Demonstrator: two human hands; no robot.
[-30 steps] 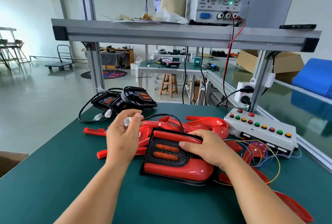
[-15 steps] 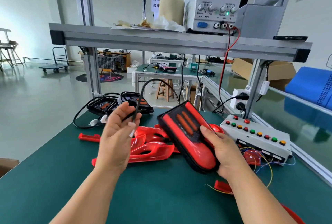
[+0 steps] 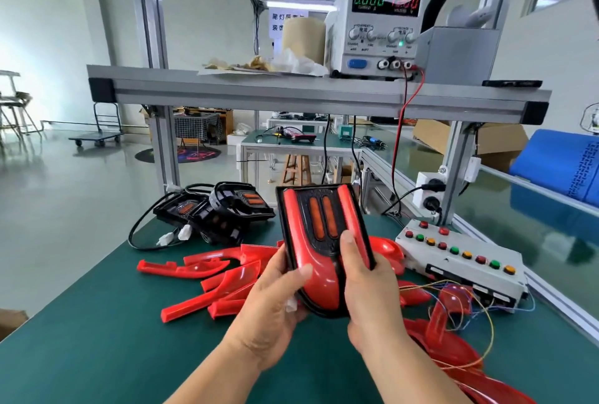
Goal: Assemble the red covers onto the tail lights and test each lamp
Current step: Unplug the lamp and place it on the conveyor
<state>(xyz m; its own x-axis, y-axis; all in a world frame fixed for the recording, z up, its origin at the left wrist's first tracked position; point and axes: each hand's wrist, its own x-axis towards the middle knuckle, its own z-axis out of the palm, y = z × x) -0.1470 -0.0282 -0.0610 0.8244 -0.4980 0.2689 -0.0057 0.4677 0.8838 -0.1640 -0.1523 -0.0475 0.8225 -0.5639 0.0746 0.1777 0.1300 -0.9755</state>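
Observation:
A tail light (image 3: 319, 238) with its red cover on and two orange strips in a black centre stands upright above the green table (image 3: 97, 322). My left hand (image 3: 275, 300) grips its lower left edge, thumb on the red cover, with a white connector tucked under the fingers. My right hand (image 3: 366, 287) grips its right side, thumb lying along the face. Loose red covers (image 3: 214, 283) lie on the table behind and to the right. Several bare black tail lights (image 3: 220, 209) with cables sit at the back left.
A white test box (image 3: 460, 258) with coloured buttons and thin wires sits at the right. A power supply (image 3: 379, 24) stands on the aluminium shelf (image 3: 291, 92) overhead. A frame post (image 3: 453, 170) with a socket rises at the back right.
The tail light went from lying flat on the table to being lifted and stood upright in front of me. My left hand moved from the cable connector onto the lamp's left edge.

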